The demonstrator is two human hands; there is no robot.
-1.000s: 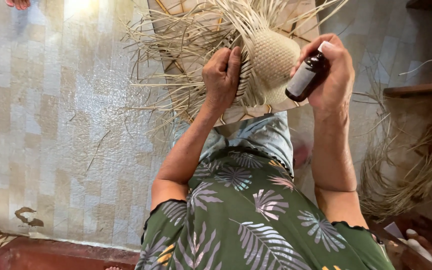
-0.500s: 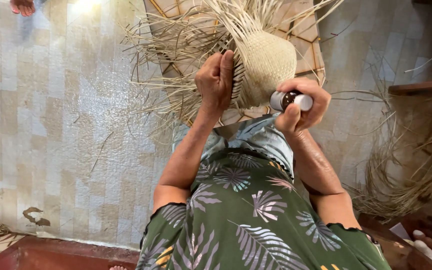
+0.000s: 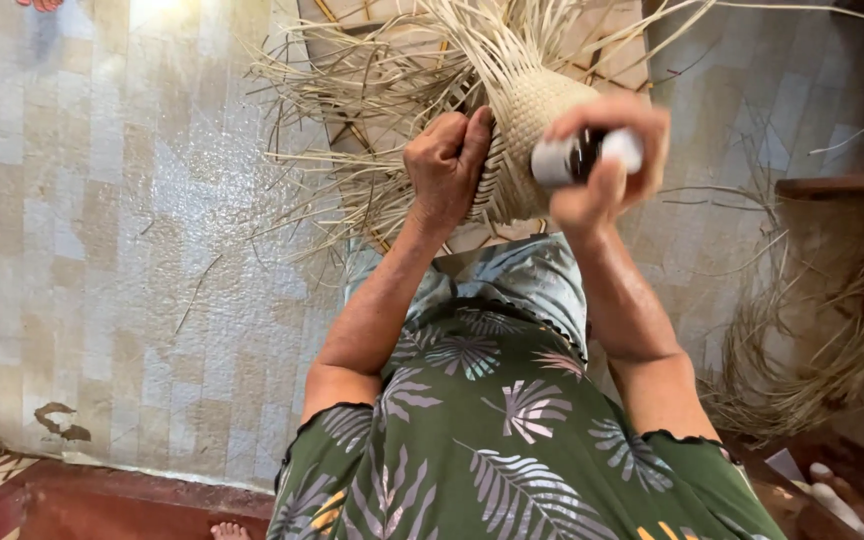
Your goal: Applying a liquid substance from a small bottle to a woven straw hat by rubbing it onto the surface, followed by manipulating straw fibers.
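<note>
A half-woven straw hat (image 3: 532, 130), pale and dome-shaped with long loose strands fanning outward, rests over my knees. My left hand (image 3: 447, 165) grips its woven edge on the left side, fingers curled over the weave. My right hand (image 3: 607, 165) holds a small dark bottle (image 3: 582, 155) with a white cap, lying sideways and blurred, just in front of the hat's right side. My lap is covered by a green dress with a leaf print (image 3: 492, 430).
Pale tiled floor (image 3: 102, 220) spreads to the left, with stray straw bits. A heap of loose straw (image 3: 812, 350) lies at the right near a wooden ledge (image 3: 842, 185). A wooden frame (image 3: 352, 20) stands beneath the hat. Another person's toes (image 3: 842, 490) show bottom right.
My right hand dropped from upright beside the hat, then rose a little, and turned the bottle from vertical to sideways. My left hand kept its grip on the hat's edge.
</note>
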